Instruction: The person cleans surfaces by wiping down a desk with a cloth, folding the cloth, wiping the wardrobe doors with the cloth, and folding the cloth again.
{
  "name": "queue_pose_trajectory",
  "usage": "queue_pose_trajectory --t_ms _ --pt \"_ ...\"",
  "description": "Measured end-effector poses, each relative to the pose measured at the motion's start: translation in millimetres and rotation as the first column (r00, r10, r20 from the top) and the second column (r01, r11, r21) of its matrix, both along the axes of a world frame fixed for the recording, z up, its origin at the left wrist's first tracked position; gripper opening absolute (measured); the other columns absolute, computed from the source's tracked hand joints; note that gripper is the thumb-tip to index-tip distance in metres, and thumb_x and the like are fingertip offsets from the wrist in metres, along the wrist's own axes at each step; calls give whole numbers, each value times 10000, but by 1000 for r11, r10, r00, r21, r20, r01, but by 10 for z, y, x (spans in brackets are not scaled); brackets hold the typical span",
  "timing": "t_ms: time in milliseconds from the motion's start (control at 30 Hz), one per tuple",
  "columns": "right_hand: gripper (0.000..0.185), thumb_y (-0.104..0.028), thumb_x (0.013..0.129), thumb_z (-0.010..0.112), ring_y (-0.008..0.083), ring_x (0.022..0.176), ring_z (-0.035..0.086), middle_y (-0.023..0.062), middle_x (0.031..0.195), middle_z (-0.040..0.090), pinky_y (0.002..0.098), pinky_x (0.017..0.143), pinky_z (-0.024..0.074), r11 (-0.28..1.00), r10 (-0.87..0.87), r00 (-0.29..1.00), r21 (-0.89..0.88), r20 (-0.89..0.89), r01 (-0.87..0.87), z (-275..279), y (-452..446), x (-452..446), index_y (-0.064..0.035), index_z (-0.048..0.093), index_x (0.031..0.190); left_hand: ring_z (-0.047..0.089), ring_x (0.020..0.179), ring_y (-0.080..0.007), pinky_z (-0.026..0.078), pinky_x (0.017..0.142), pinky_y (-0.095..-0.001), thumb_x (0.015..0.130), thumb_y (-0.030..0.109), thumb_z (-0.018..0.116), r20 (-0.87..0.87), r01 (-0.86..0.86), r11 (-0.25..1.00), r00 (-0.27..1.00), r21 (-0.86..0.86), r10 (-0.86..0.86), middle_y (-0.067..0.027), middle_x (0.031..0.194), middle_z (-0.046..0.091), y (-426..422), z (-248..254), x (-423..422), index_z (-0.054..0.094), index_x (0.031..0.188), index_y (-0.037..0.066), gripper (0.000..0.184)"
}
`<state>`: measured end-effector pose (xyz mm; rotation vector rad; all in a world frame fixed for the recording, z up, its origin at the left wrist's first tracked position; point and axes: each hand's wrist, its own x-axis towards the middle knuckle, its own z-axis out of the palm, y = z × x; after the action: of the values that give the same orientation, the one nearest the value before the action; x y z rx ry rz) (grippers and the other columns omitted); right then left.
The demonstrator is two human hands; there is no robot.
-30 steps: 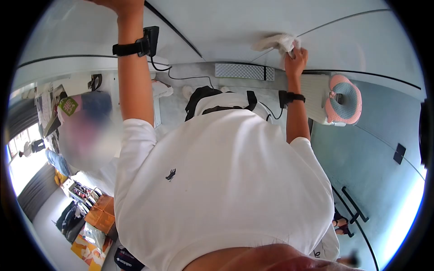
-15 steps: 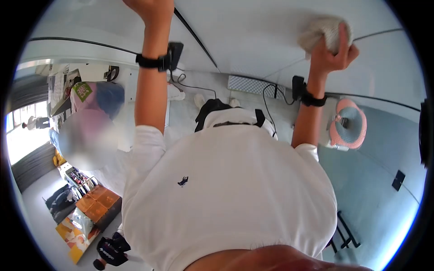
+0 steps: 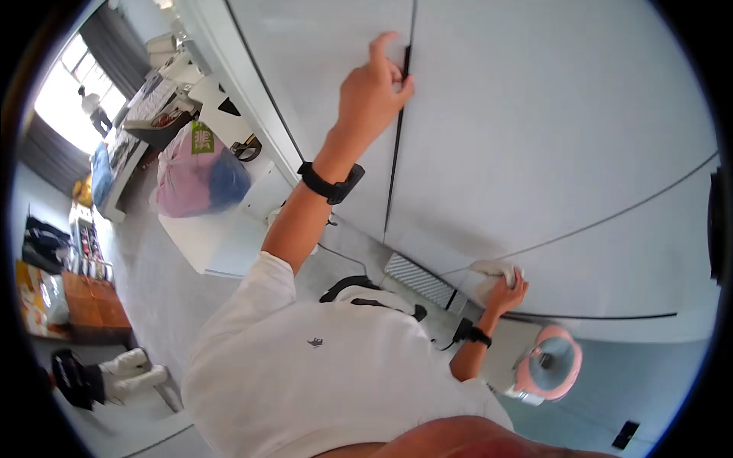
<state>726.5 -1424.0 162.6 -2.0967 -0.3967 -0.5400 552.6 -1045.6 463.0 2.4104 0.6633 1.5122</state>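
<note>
My right hand (image 3: 510, 293) presses a pale, crumpled cloth (image 3: 489, 271) against the lower part of a white cabinet door (image 3: 550, 153). Higher up, my left hand (image 3: 370, 90) is at a long black handle strip (image 3: 398, 133) along the seam between two doors. Its index finger sticks out and the other fingers are partly bent, with the thumb close to the strip. Nothing shows in its grasp. Each wrist wears a black strap with a small device.
A pink and grey round-topped item (image 3: 550, 362) stands near my right arm. At left, a pink and blue bag (image 3: 202, 172) rests on a white cabinet. A patterned metal grille (image 3: 420, 278) lies below the doors. Another person (image 3: 93, 107) stands by the window, and a second (image 3: 103, 378) is at lower left.
My right hand has moved with the cloth to a lower spot on the door. The left hand, cut off before, now shows at the black strip. The view has turned and shifted.
</note>
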Motion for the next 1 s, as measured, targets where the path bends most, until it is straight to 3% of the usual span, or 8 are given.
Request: queue_pose_trajectory --t_ms 167,233,300,400,600,800,933,1000 --pt "358 62 664 608 288 827 599 106 882 587 392 766 502 994 24 993 100 114 -36 553 165 101 -42 698 995 605 570 -214 485 568 -307 796 135 662 -115 -66 993 992 -97 54 -41 648 589 -58 50 42 388 1174 39 477" --pt "367 61 652 619 281 815 590 111 884 588 381 757 498 986 66 978 136 196 -93 825 342 50 -42 695 996 576 525 -226 477 613 -331 781 127 642 -124 -69 991 991 -119 54 -48 594 568 -101 91 29 405 1129 10 436" --pt "367 66 664 604 264 819 587 103 888 589 366 762 496 970 130 967 175 220 -171 1045 574 -42 -40 693 1004 544 492 -241 457 682 -351 749 112 631 -136 -156 985 977 75 165 -52 540 545 -92 72 45 455 1061 -8 377" --pt "389 59 660 593 248 817 581 92 883 583 340 770 485 907 332 908 176 255 -382 1043 906 -116 -42 686 1024 520 473 -250 432 726 -359 723 98 621 -184 -197 978 961 74 207 -52 515 535 -100 68 46 499 983 -12 308" --pt "419 45 654 591 310 839 561 125 879 572 380 786 473 809 573 816 109 75 -578 979 1390 -562 -54 676 1052 505 441 -246 444 666 -345 726 112 631 -173 -190 979 965 69 199 -43 495 526 -177 39 -56 507 970 -13 300" --pt "514 61 679 654 286 1039 424 110 1133 413 381 860 429 889 330 828 145 453 -434 1749 1806 -473 -170 678 1138 513 439 -265 462 635 -362 737 127 638 -80 -132 988 987 76 138 -42 488 526 -194 14 -143 489 1006 -11 337" --pt "524 103 648 669 218 997 419 84 1116 401 326 768 407 886 128 724 250 678 -391 2562 1904 -435 -183 705 1085 533 477 -269 460 664 -369 739 117 628 -99 -66 997 993 -28 62 -54 518 542 -243 35 -168 484 1019 -12 340" --pt "522 105 649 664 201 982 421 68 1099 410 308 746 403 874 37 671 302 741 -382 2901 1866 -418 -184 709 1081 573 565 -275 455 702 -383 741 106 613 -180 -147 983 970 114 166 -87 598 580 -255 67 -139 479 1040 -11 348"
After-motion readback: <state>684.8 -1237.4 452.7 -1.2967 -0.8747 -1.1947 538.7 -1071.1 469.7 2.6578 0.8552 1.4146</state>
